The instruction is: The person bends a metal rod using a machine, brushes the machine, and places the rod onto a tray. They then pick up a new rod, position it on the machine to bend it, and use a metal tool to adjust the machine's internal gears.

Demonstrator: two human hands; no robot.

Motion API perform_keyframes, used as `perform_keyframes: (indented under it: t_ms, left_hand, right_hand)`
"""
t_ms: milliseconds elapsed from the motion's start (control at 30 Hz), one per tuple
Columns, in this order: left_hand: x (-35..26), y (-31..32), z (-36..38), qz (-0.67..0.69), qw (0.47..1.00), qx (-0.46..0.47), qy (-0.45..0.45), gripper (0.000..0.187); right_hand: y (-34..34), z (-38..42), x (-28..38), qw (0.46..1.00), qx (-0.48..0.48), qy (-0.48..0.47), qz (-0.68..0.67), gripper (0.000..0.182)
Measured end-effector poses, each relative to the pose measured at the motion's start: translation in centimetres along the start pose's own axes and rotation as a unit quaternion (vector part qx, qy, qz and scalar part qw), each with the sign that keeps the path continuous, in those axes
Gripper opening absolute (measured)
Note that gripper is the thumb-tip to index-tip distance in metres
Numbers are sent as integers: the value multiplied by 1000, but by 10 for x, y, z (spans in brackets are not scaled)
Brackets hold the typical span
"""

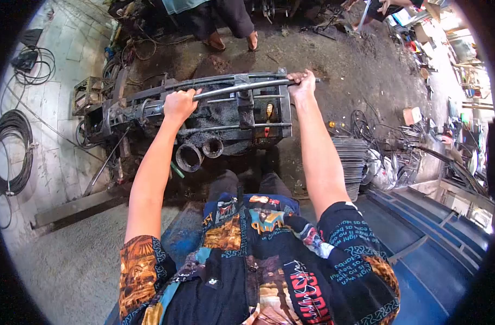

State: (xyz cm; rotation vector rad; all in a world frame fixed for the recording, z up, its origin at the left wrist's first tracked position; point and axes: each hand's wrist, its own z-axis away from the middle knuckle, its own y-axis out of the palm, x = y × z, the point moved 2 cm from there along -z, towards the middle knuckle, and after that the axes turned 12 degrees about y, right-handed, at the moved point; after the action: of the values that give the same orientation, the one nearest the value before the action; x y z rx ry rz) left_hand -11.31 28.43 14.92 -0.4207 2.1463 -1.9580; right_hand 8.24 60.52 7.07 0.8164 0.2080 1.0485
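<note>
A long metal bar lies across the top of a greasy machine with guide rods. Near the bar's left end, my left hand is closed around it. My right hand grips the same bar close to its right end, fingers wrapped over it. Between the machine's rails on the right rest a yellow-handled tool and a small red-ended one. Two hollow metal rings sit at the machine's near side, below my left hand.
A person in dark trousers stands beyond the machine; another person's hand shows at top right. Coiled cable hangs on the left wall. A finned motor stands at right, near a blue metal frame. Cables lie on the floor.
</note>
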Motion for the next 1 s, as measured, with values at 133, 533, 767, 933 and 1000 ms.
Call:
perform_keyframes:
  t_ms: [133,533,767,933,1000]
  left_hand:
    - [-7,-7,-6,-9,1000,11,-19,32]
    - [-13,-5,7,10,999,-20,-30,34]
    - [-6,-38,57,96,982,-159,-16,50]
    - [40,-36,116,151,954,-251,-58,47]
    - [50,-32,138,190,945,-257,-70,44]
  right_hand:
    - [-6,-2,4,999,21,16,19,30]
    - [-18,22,10,988,34,88,122,22]
    - [-71,59,-37,977,-34,73,197,25]
    - [-81,99,-131,957,-62,54,280,21]
    - [-92,97,-171,940,-44,96,323,19]
